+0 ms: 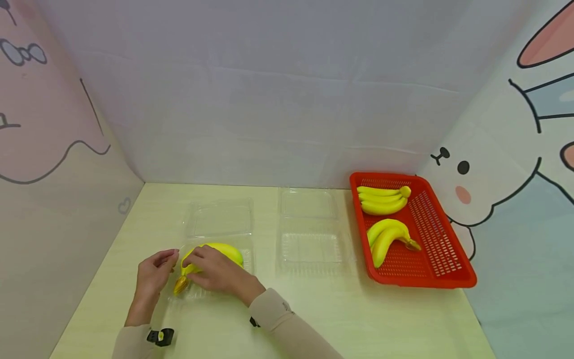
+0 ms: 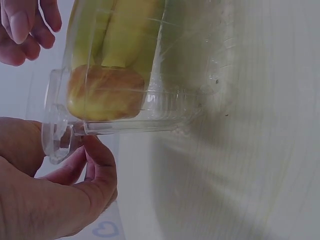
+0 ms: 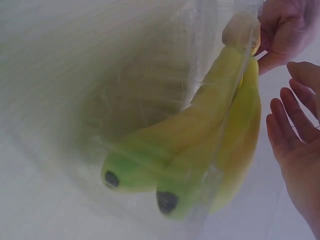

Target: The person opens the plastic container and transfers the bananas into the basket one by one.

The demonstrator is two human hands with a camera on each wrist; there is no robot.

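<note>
A bunch of yellow bananas (image 1: 229,252) with green tips lies in a clear plastic clamshell box (image 2: 175,114), its brown stem end toward the left wall of the box. My left hand (image 1: 153,273) pinches the rim of that box near the stem, thumb and fingertips at its edge in the left wrist view. Over the bananas hovers my right hand (image 1: 216,270). Its fingers are loosely bent and stand apart from the fruit in the right wrist view (image 3: 297,137). The box's lid (image 1: 220,218) is folded back, away from me.
Another clear clamshell box (image 1: 310,249) stands with its lid back in the middle of the table. On the right, a red plastic basket (image 1: 448,239) holds a banana bunch (image 1: 383,202) at the back and another banana bunch (image 1: 389,239) in front. Printed cloth walls enclose the table.
</note>
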